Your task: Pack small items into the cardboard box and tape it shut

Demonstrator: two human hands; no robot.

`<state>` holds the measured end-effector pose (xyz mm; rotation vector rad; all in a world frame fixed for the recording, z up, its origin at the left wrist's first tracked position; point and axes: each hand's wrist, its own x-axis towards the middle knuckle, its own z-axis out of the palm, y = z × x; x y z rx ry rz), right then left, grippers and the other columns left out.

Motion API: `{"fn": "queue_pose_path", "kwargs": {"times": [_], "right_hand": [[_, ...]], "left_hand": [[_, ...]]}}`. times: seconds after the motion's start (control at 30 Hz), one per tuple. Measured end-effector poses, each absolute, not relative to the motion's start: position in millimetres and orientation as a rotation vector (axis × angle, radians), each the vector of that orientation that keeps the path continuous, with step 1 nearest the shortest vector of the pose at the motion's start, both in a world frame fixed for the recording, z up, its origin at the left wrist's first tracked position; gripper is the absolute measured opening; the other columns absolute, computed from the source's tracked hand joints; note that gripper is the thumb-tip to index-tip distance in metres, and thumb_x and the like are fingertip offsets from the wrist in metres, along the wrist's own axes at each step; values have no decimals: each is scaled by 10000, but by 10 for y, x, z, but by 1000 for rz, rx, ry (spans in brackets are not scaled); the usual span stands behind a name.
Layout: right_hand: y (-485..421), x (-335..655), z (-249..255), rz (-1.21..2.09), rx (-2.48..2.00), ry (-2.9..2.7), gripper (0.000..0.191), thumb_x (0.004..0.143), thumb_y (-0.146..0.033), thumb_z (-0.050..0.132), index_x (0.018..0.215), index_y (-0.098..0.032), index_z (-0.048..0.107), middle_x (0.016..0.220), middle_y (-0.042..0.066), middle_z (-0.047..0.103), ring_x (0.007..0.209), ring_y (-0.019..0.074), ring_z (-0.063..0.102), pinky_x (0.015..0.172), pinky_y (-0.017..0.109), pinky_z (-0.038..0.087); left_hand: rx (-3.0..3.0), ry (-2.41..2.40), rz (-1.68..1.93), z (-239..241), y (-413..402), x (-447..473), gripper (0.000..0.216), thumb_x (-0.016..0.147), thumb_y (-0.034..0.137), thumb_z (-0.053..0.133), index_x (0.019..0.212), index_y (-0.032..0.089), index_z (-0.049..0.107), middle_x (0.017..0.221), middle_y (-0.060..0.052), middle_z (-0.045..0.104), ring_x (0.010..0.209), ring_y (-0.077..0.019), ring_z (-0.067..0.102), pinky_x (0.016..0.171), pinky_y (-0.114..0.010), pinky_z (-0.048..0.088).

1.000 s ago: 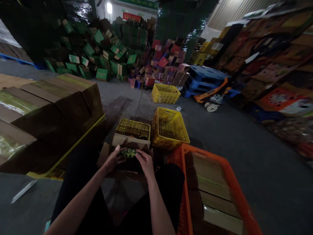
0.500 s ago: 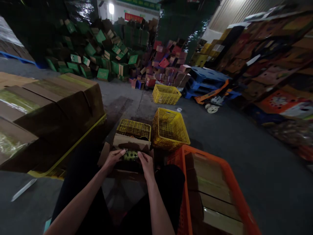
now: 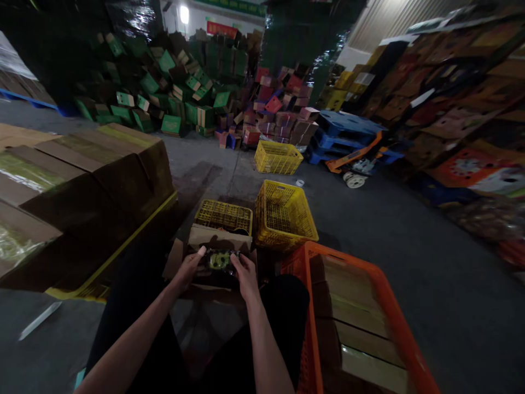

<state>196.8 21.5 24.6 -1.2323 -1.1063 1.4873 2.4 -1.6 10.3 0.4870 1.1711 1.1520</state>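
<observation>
Because both ends of one glossy green-and-black packet are held, it probably lies level, its middle uncovered, in or just above the mouth of one open cardboard carton. The left hand and right hand are each partly curled, pinching one end. The carton sits between two knees, likely for easy reach. Three yellow plastic crates stand ahead; one orange crate holds several taped boxes, too dim to count.
</observation>
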Motion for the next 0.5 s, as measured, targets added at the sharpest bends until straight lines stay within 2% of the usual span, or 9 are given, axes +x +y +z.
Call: {"fn": "queue_pose_path", "kwargs": {"times": [0.1,0.17,0.23,0.33,0.5], "right_hand": [[230,2011,223,1428,-1253,-1116,441,799,-593,682,912,-176,773,892,54,766,817,228,682,695,282,518],[238,2030,202,1377,-1266,-1141,445,812,-596,662,908,-179,784,880,56,770,821,233,685,714,293,520],[244,2039,176,1329,-1289,-1168,456,806,-604,661,920,-183,793,885,59,775,838,243,688,729,302,524],[259,2035,128,1320,-1331,-1185,496,798,-625,655,942,-171,790,880,68,775,849,254,691,712,307,537],[295,1995,53,1475,-1313,-951,582,826,-677,576,1001,-153,760,934,107,764,850,260,703,660,329,575]], "left_hand": [[548,1013,1179,225,-51,29,728,740,516,814,1388,285,575,1311,-137,644,1076,-308,682,783,-400,598],[618,928,1179,302,-87,31,801,703,422,865,1425,317,534,1380,-119,602,1208,-332,610,878,-414,569],[680,906,1146,342,-116,33,795,667,359,893,1392,261,581,1318,-126,647,1228,-346,593,945,-416,535],[729,937,1113,311,-123,35,695,668,360,889,1297,170,662,1178,-139,715,1151,-344,640,968,-417,517],[607,992,1174,178,-70,23,618,637,415,903,1172,157,730,1254,-158,676,1151,-336,636,936,-406,543]]}}
